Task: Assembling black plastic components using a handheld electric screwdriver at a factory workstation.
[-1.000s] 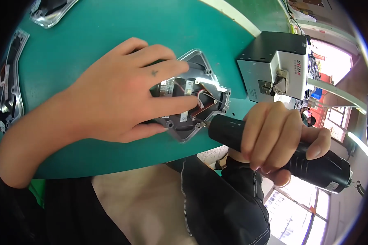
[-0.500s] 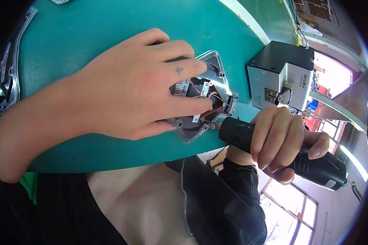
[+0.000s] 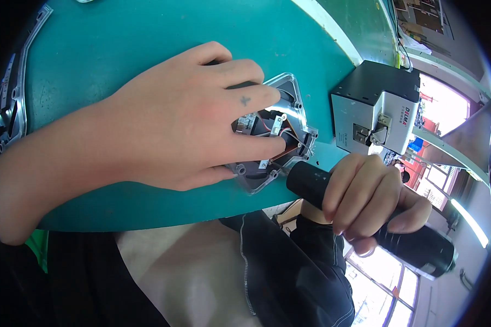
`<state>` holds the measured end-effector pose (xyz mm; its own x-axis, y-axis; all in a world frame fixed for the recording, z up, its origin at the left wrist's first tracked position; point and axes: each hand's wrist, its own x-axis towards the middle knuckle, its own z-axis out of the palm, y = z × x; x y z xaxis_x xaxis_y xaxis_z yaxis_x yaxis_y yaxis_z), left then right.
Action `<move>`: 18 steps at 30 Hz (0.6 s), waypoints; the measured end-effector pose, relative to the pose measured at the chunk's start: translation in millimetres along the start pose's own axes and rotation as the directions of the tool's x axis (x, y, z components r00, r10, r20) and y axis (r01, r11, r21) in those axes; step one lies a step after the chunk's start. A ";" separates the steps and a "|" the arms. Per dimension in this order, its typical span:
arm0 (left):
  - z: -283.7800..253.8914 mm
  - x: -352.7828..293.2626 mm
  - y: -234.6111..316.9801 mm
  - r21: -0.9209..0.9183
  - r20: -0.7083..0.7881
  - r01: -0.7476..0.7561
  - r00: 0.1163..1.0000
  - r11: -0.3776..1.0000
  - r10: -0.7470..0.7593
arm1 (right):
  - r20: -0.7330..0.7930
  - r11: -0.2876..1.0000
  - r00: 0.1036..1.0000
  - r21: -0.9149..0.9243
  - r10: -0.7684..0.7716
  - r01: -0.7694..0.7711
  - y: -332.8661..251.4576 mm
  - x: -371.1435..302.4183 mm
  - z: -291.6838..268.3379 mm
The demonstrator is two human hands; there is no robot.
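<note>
A clear-edged plastic housing point(image 3: 295, 82) with a dark interior lies on the green table, with thin wires, a brown board and small white pieces inside. My left hand point(image 3: 196, 109) spans its left side, palm down. The thumb is at the housing's near left corner, the index finger presses on the inside, and the other fingers bend over the far part. In my right hand point(image 3: 365, 199) is a black electric screwdriver point(image 3: 306, 180), fingers wrapped round its body. Its bit points left into the housing's near right part, beside the left index finger; the very tip is hard to make out.
A black and silver box-shaped device point(image 3: 373, 106) with a metal mechanism on its front stands at the right of the green table point(image 3: 136, 32). Another clear-edged part point(image 3: 19, 98) lies at the far left. The table's near edge runs just in front of my body.
The screwdriver has tilted, its rear end dropping lower and its front shifting slightly left. My left hand and the housing have shifted slightly down and right in the picture.
</note>
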<state>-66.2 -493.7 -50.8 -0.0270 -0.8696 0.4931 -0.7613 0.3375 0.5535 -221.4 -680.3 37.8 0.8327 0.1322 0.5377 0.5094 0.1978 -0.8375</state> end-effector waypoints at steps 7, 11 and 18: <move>-6.3 -0.6 3.0 -0.020 0.006 -0.008 1.000 1.000 0.008 | 0.036 0.997 0.998 0.055 0.043 -0.045 -3.7 8.4 8.5; -10.6 -3.1 2.9 -0.005 0.026 -0.011 1.000 1.000 0.011 | -0.013 1.000 1.000 0.030 0.007 -0.007 3.5 4.8 9.8; -26.0 6.7 0.0 0.089 0.125 -0.070 0.990 0.994 0.059 | -0.357 0.979 0.932 -0.205 -0.059 -0.016 -55.3 28.9 5.3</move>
<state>-49.5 -490.2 -30.1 -0.1528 -0.8864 0.4370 -0.8119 0.3647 0.4558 -226.7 -682.3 100.1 0.8235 -0.2348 0.5164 0.5297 -0.0074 -0.8482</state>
